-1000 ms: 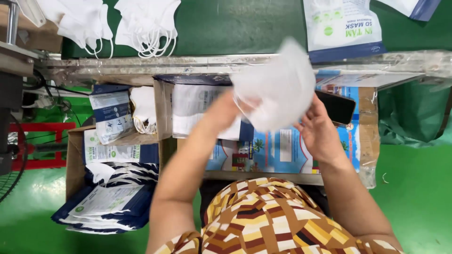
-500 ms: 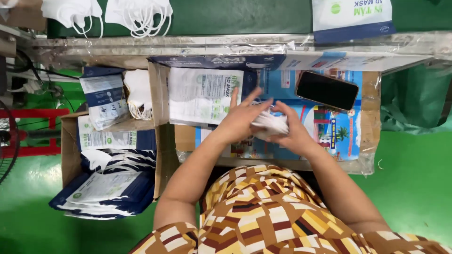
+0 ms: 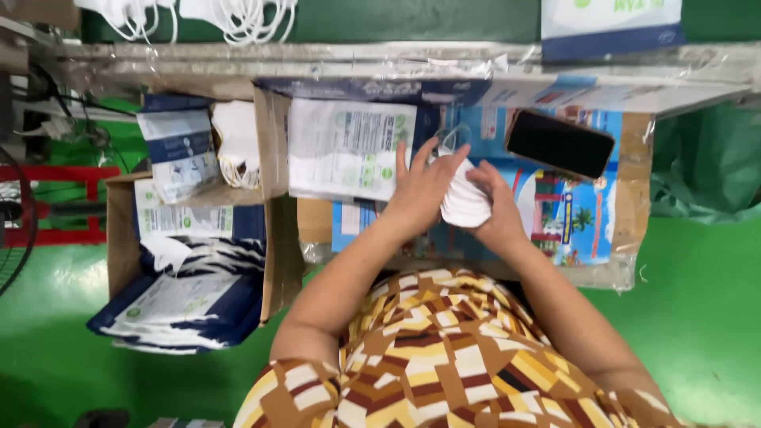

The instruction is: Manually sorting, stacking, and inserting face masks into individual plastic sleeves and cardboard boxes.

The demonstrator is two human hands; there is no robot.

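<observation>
I am pressing a folded white mask [image 3: 464, 198] between both hands just above the cardboard-covered tabletop [image 3: 634, 158], right of a flat printed pouch [image 3: 349, 150] and left of a dark phone [image 3: 560, 143]. My left hand [image 3: 420, 190] is lying over the mask's left side with its fingers spread, while my right hand [image 3: 495, 208] is cupping it from the right, fingers curled against its edge. To fold it well, I judge I should be keeping the edges lined up and the ear loops tucked in, flattening evenly before letting go. I cannot tell where the loops are sitting, since my hands are hiding much of the mask; the pile of white masks [image 3: 238, 16] at the top is being cut off by the frame.
</observation>
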